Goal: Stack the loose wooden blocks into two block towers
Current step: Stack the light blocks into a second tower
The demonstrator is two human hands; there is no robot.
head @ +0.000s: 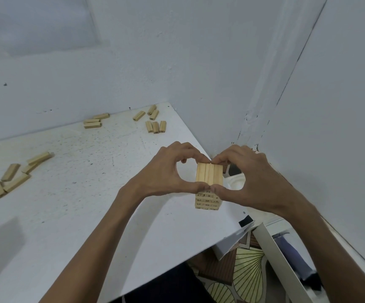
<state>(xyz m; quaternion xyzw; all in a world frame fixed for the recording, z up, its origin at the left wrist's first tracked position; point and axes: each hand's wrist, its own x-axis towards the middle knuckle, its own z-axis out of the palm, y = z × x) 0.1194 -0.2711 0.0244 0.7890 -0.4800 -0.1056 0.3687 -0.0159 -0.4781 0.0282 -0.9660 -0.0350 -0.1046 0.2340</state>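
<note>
1. White table (67, 215) sits in a corner between pale walls, its top speckled with dark marks.
2. Tower (207, 201) stands upright near the table's right edge, with its long axis vertical.
3. Top layer (209, 173) is three blocks side by side. Their long axes run away from the camera, and the ends face near and far.
4. Numbers are printed on the tower's near face, too small to read reliably.
5. Left hand (166, 171) has its fingers curled. The thumb is on the top layer's near end and the fingertips are on its far end, pinching it.
6. Right hand (249, 182) mirrors it from the right side. The thumb tips meet at the near edge and the fingertips meet at the far edge, so the layer sits in the gap between both palms.
7. Loose blocks lie flat on the table in three places:
   - a scattered cluster at the left (8, 178), mostly pointing diagonally
   - three at the back (93, 122), roughly parallel to the wall
   - a group at the far corner (155, 126), with three of them side by side
8. Open white box (273, 248) is below the table's right corner and holds something bluish — can't tell what.
9. Patterned floor mat (247, 265) lies beside the box.
</note>
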